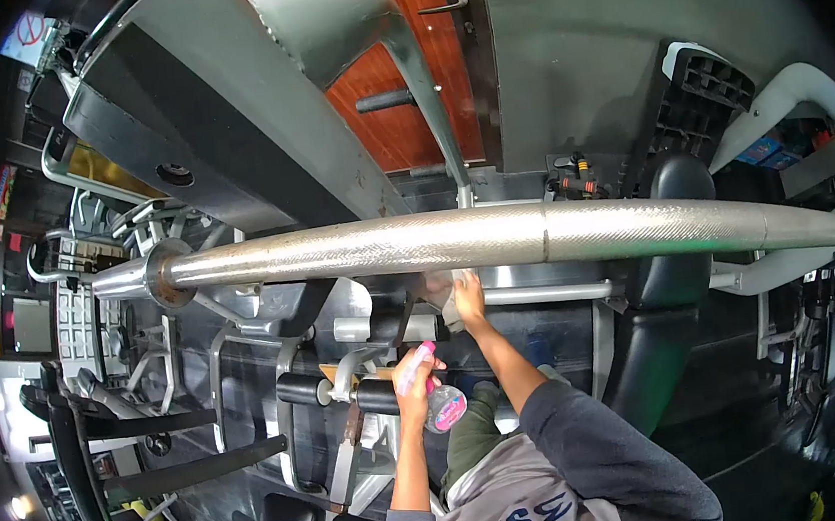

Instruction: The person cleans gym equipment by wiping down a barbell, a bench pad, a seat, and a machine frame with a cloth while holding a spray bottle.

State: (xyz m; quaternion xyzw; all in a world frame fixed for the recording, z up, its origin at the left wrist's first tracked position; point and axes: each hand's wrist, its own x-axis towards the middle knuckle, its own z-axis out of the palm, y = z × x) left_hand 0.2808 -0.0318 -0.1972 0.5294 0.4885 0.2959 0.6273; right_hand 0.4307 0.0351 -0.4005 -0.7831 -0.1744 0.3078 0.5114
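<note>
A spray bottle (444,406) with a pink nozzle and a pink label is in my left hand (416,382), whose fingers wrap around its neck. My right hand (467,298) reaches farther forward, just below the long knurled metal bar (386,246). A light cloth (450,310) is bunched under its fingers, against a part of the machine partly hidden by the bar. The bar crosses the whole view close to the camera and has a collar at its left end.
A black padded bench (661,337) stands right of my right arm. Black foam rollers (378,396) are beside my left hand. A large grey machine frame (222,108) rises at the upper left, before a reddish wooden door (396,142). More gym machines stand at the left.
</note>
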